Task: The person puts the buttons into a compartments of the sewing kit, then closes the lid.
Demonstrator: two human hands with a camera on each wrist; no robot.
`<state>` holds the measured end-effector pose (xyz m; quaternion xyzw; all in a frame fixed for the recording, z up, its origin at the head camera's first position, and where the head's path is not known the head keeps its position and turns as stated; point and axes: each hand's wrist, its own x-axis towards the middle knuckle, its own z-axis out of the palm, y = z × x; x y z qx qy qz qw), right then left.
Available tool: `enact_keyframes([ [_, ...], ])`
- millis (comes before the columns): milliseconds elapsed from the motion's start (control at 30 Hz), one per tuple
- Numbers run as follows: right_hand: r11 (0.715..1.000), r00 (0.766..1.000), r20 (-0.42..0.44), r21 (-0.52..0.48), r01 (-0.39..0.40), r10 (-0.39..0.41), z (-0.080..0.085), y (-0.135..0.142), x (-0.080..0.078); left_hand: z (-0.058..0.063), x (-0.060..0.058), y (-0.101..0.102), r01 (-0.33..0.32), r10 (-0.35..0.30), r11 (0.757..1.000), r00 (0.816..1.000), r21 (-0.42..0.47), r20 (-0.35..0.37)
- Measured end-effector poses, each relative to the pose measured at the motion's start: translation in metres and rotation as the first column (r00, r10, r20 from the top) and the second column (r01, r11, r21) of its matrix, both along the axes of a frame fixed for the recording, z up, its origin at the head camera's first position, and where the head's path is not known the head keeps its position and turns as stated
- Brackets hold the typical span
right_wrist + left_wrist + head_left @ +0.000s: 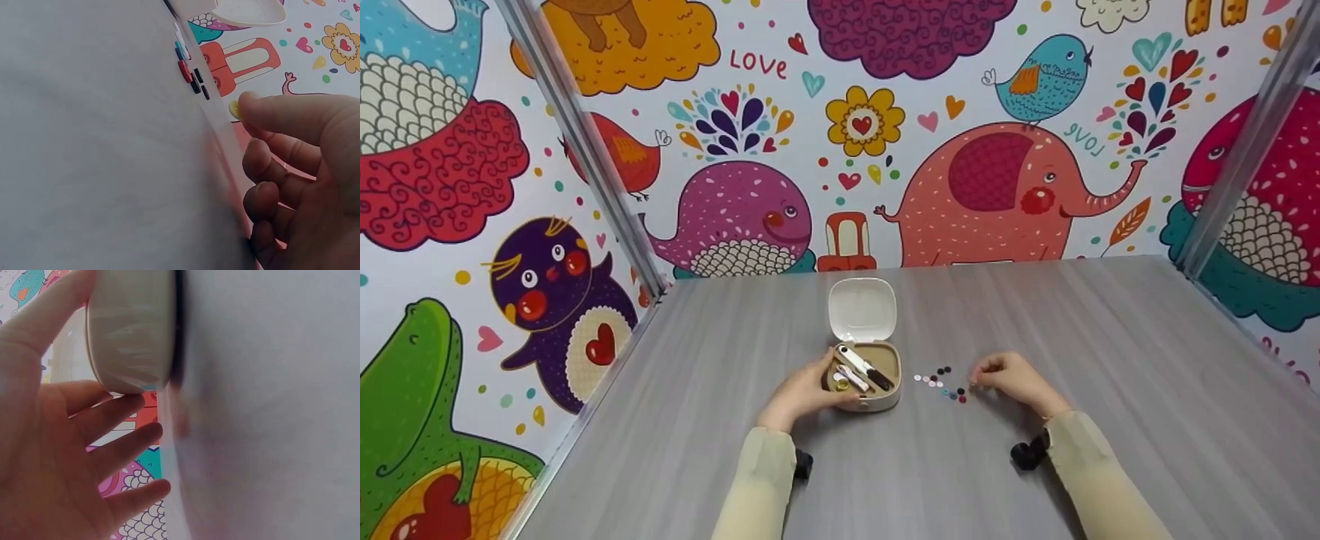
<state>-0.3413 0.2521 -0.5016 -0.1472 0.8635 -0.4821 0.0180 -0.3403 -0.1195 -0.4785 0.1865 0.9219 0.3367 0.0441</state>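
A small cream storage box [876,403] stands on the table with its white lid [862,309] raised. My left hand [808,390] grips it from the left, thumb at the near side and fingertips at the far side. Inside lie a long white-and-black tool [864,367], a pink-and-white item [851,377] and a small yellow round thing [841,384]. To the right of the box, my right hand [1014,379] pinches a yellow button [235,110] between thumb and index finger, its other fingers curled. Several loose buttons [962,399] in black, white, pink, blue and red lie between box and hand.
The grey table [720,337] reaches back to a wall [780,127] printed with cartoon animals. Metal posts [585,150] stand at its back corners. Dark wrist cameras [1027,454] are strapped to both forearms.
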Motion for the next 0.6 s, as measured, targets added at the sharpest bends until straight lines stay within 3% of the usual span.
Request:
enact_keyframes([
  [167,0.999,0.999,0.001,0.005,0.037,-0.037,0.003,-0.002,-0.001,0.0,-0.001,0.0,0.005,-0.005,1.0,1.0,0.012,-0.005],
  [600,1.0,1.0,0.002,-0.022,-0.011,0.011,0.011,-0.003,-0.007,-0.002,-0.001,-0.001,-0.003,0.002,0.999,1.0,0.045,0.031],
])
